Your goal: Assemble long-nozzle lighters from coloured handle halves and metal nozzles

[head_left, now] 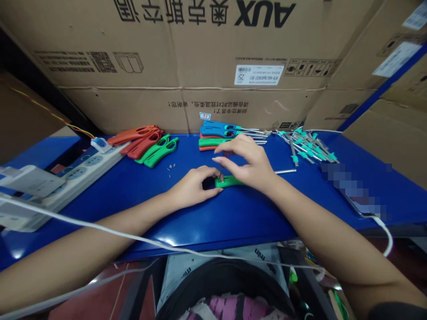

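A green-handled lighter [230, 181] with a metal rod [285, 171] lies on the blue table, its rod pointing right. My left hand [195, 186] grips the handle's left end between thumb and fingers. Above that end, my right hand [245, 160] pinches a thin dark upright tool [223, 169], whose lower tip meets the handle beside my left fingertips. The exact contact point is too small to make out. Several tiny screws [171, 167] lie to the left of my left hand.
Red and green handle shells [147, 144] lie at the back left, near a power strip [90, 162]. Blue and green lighters [216, 130] are stacked behind my hands. Metal rods with teal parts [308, 146] and a phone [356, 195] lie right. A white cable [160, 243] crosses in front.
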`<move>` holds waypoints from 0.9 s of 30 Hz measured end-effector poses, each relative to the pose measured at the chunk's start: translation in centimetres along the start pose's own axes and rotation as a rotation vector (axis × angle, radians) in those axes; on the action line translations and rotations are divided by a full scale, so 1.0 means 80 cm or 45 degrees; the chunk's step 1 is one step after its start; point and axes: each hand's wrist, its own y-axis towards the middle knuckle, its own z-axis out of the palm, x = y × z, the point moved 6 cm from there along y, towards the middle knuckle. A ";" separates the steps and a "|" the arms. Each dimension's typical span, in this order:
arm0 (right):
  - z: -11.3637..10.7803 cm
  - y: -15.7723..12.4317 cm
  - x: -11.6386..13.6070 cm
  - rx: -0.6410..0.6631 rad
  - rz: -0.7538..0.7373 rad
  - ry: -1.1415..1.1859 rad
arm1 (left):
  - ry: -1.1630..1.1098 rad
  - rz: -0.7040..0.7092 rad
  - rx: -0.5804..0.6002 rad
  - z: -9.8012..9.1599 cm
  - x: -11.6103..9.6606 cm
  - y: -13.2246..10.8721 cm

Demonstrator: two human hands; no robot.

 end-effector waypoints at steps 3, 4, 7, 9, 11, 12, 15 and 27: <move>0.001 -0.001 0.001 0.033 -0.026 -0.103 | 0.006 0.008 -0.006 0.000 0.000 0.000; 0.003 -0.001 0.002 0.063 -0.021 -0.079 | 0.006 0.008 -0.007 -0.001 -0.001 0.000; 0.008 0.001 0.002 0.104 0.040 0.118 | 0.002 0.005 -0.003 -0.001 -0.002 0.001; 0.007 0.001 0.000 0.061 0.078 0.177 | -0.007 0.001 0.005 0.000 -0.002 0.000; 0.003 0.000 -0.001 0.000 0.075 0.099 | -0.016 -0.001 0.010 0.000 -0.001 0.000; 0.001 0.000 -0.001 -0.022 0.060 0.035 | -0.016 0.000 0.009 0.000 -0.001 0.000; -0.001 -0.001 0.004 -0.019 -0.010 -0.098 | -0.002 -0.002 -0.003 0.000 0.000 0.000; -0.007 0.005 0.008 0.010 0.021 0.098 | -0.003 0.011 -0.002 0.001 0.001 -0.001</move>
